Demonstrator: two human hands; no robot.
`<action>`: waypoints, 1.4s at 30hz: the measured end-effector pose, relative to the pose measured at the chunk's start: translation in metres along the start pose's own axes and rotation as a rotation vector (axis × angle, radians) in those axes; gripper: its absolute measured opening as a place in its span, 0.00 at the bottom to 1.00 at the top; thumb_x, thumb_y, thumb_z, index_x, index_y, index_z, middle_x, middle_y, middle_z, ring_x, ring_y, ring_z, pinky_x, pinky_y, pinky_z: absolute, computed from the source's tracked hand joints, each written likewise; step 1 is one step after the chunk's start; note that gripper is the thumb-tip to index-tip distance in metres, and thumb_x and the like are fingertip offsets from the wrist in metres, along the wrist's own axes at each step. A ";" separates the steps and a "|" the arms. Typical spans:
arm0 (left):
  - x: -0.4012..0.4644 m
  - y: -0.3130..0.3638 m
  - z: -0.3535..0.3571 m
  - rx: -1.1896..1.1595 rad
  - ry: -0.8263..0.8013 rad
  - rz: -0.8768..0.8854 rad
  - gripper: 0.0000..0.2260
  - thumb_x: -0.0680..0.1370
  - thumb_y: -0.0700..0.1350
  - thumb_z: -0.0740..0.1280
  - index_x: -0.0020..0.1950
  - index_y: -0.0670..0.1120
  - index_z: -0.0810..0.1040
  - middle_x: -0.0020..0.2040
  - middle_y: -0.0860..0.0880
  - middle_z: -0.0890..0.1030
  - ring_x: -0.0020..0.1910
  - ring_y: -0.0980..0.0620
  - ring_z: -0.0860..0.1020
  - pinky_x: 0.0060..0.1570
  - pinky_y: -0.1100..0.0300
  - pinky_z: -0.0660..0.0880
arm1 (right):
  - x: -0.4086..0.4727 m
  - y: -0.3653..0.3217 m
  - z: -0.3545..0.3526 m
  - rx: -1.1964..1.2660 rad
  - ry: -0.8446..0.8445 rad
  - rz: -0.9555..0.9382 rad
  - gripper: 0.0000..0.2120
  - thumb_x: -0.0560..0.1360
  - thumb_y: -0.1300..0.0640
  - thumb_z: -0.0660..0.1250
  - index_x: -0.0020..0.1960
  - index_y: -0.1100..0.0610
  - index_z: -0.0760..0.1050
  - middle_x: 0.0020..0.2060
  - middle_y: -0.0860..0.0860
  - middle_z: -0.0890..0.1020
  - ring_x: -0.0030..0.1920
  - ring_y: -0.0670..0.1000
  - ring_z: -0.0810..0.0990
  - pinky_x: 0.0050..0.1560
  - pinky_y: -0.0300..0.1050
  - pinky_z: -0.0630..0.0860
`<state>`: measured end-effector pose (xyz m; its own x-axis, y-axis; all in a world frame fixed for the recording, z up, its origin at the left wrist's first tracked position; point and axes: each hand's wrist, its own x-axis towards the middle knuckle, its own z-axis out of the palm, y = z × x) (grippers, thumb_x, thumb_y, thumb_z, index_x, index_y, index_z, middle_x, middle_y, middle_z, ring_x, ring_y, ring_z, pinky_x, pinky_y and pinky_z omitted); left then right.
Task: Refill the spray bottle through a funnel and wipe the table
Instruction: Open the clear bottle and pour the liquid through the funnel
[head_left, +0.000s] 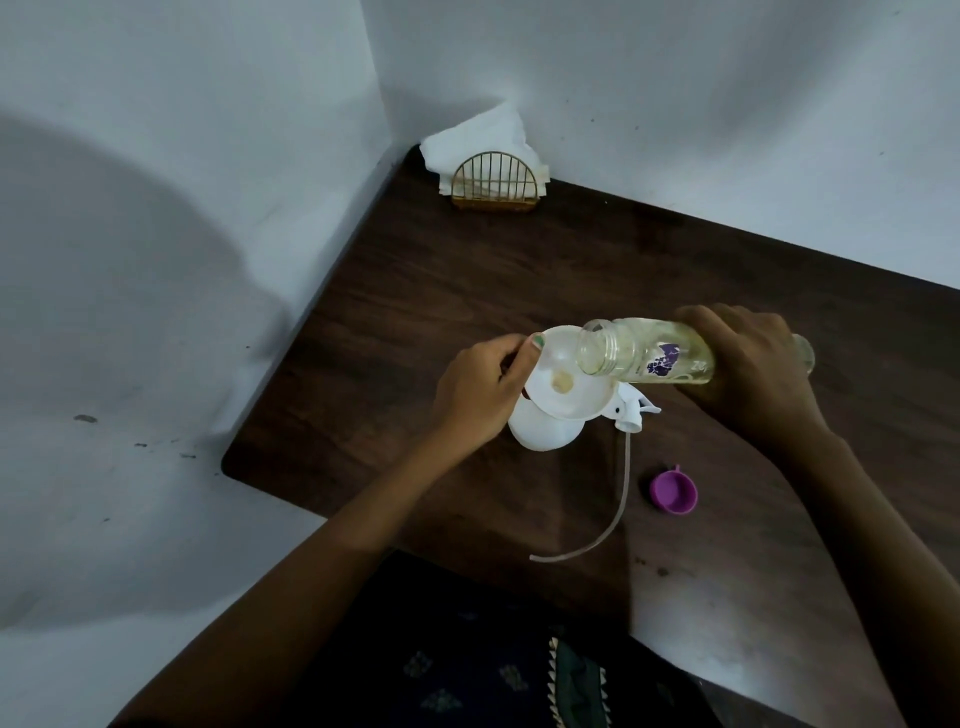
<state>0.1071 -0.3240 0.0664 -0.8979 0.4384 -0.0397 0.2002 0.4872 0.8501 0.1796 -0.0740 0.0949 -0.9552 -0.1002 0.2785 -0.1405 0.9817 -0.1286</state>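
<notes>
From my head camera, looking down at the dark wooden table (467, 291), I have the white spray bottle (540, 431) standing near the table's left edge with the white funnel (558, 384) seated in its neck. My left hand (480, 395) is curled around the funnel's left rim, thumb on the lip, so the funnel stays put and the light bottle does not tip while I pour. My right hand (748, 364) is closed around the base end of the clear refill bottle (649, 353), which I hold almost level with its open mouth over the funnel's right side; a little yellowish liquid sits at the funnel's throat, so I judge the pour is under way. The spray head (631, 408) lies on the table just right of the bottle, its dip tube (597, 519) curving toward me, off so the neck is free. The purple cap (674, 491) rests nearer me on the right, open side up. Far back in the corner, the napkin holder (493, 182) holds white tissue, which I would expect to use for wiping.
</notes>
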 end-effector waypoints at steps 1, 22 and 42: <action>0.000 0.000 0.000 0.000 -0.004 0.009 0.16 0.82 0.53 0.58 0.41 0.48 0.78 0.30 0.48 0.76 0.30 0.50 0.76 0.30 0.50 0.72 | 0.000 -0.001 0.000 -0.006 -0.004 0.004 0.22 0.69 0.48 0.73 0.56 0.60 0.75 0.43 0.58 0.81 0.41 0.60 0.78 0.41 0.54 0.72; -0.013 0.005 0.011 -0.034 0.157 -0.092 0.20 0.77 0.61 0.55 0.35 0.48 0.74 0.27 0.51 0.73 0.31 0.44 0.76 0.32 0.41 0.75 | 0.009 0.011 0.000 0.015 -0.031 -0.090 0.22 0.70 0.44 0.69 0.56 0.59 0.74 0.44 0.58 0.81 0.42 0.60 0.79 0.42 0.53 0.71; -0.018 0.004 0.018 -0.005 0.205 -0.140 0.24 0.76 0.63 0.55 0.40 0.44 0.78 0.31 0.44 0.77 0.34 0.43 0.78 0.33 0.40 0.76 | 0.015 0.013 -0.002 -0.013 0.000 -0.142 0.21 0.67 0.52 0.76 0.55 0.59 0.75 0.42 0.57 0.81 0.41 0.59 0.79 0.42 0.51 0.68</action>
<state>0.1309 -0.3158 0.0614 -0.9777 0.2038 -0.0507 0.0663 0.5286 0.8463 0.1636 -0.0624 0.0997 -0.9259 -0.2388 0.2926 -0.2714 0.9595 -0.0759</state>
